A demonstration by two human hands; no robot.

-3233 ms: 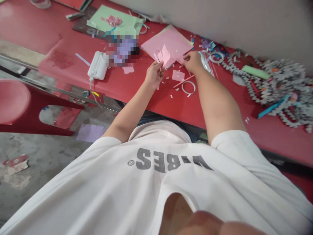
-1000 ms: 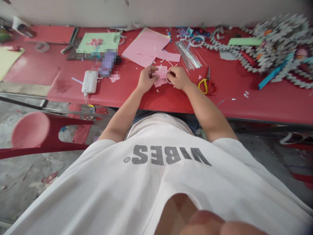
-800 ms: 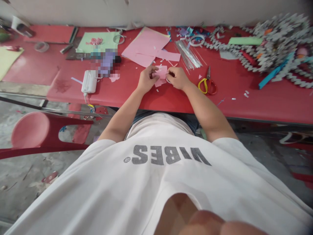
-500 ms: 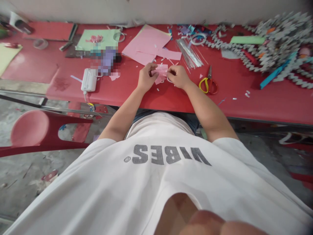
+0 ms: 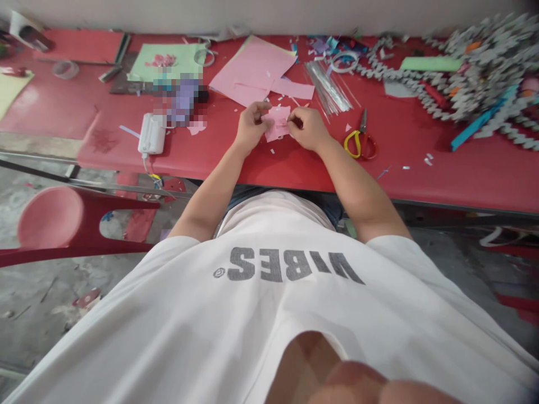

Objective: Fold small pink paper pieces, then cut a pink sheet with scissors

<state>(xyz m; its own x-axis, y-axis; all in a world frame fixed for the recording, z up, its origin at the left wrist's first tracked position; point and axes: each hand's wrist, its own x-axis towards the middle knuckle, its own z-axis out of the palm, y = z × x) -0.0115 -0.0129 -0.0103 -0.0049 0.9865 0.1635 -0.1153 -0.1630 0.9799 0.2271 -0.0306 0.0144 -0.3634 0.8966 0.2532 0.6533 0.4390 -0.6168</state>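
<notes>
Here, left hand (image 5: 250,124) and right hand (image 5: 309,128), fingers seemingly tight on pink paper (image 5: 278,122).

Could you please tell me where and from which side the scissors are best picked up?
Probably by the handle loops of the scissors, from the near edge of the table: they lie flat, loops toward the person, blades pointing away, beside the right hand, which pinches a pink paper piece.

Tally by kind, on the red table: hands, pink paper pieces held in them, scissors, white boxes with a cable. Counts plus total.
hands: 2, left hand and right hand
pink paper piece, held: 1
scissors: 1
white box with cable: 1
Total: 5
</notes>
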